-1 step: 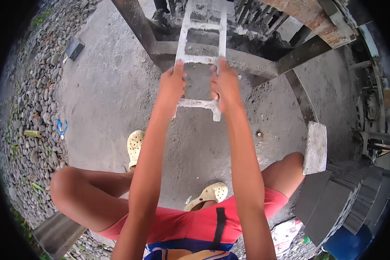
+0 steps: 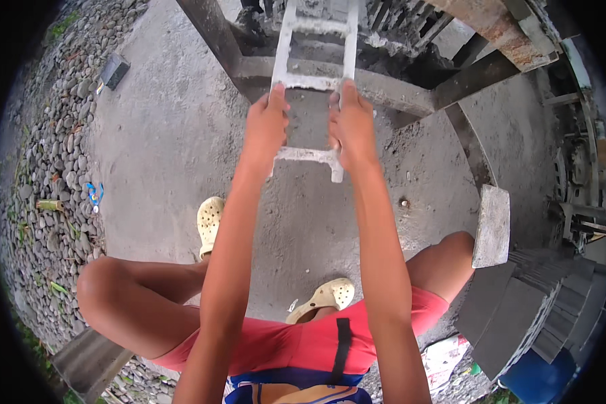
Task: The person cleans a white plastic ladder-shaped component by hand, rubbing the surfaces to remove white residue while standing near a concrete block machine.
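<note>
A pale, cement-coated ladder-shaped frame (image 2: 312, 83) stretches away from me, its far end running past the top edge of the view. My left hand (image 2: 266, 126) is closed around its left side rail. Around the right rail my right hand (image 2: 352, 126) is wrapped at about the same height. Both thumbs point away from me along the rails. A crossbar (image 2: 306, 155) of the frame shows between my wrists, close to its near end. The frame's far part lies over a dusty grey beam (image 2: 384, 88).
Dark upright posts (image 2: 213, 40) and a rusty plate (image 2: 495, 30) stand around the frame's far end. A grey slab (image 2: 491, 227) is beside my right knee, above stacked grey sheets (image 2: 508, 323). River stones (image 2: 54, 155) border the concrete floor (image 2: 155, 155) at left, with a grey block (image 2: 115, 71).
Almost nothing differs. The whole view has shifted slightly, and the frame and both hands appear a little higher in it. Both hands keep their hold on the rails.
</note>
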The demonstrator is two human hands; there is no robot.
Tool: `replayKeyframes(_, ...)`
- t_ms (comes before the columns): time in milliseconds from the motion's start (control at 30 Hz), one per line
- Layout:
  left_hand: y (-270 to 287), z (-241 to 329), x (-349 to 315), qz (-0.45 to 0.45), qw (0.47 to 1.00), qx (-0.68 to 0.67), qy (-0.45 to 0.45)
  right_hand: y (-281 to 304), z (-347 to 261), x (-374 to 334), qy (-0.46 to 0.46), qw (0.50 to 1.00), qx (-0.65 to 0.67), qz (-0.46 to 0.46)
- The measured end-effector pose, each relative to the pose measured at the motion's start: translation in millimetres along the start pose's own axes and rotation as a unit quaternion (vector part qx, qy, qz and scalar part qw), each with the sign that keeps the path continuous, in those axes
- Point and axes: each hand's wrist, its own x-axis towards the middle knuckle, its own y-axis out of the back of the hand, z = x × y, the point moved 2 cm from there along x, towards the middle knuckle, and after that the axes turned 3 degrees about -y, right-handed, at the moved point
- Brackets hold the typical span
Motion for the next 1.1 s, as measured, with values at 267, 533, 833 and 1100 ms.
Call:
replayKeyframes(267,-1.8,-1.9,13.0,-0.045,0.996,0.029,0.068,5.4,11.8,22.4,-0.064,0.997,0.037,-0.014)
replayKeyframes(533,1.9,-15.4,0.6,-0.028,0.998,0.036,0.045,6.7,7.7,-0.3,-0.054,0.998,0.006,-0.019)
replayKeyframes(833,1.0,-47.7,1.0,-0.047,0.998,-0.015,0.047,16.1,31.0,0.3,0.022,0.997,-0.053,0.049)
replayKeyframes(1100,6.6,-10.0,15.4,-0.044,0.999,0.024,0.007,-0.5,19.7,16.6,-0.047,0.998,0.030,0.009)
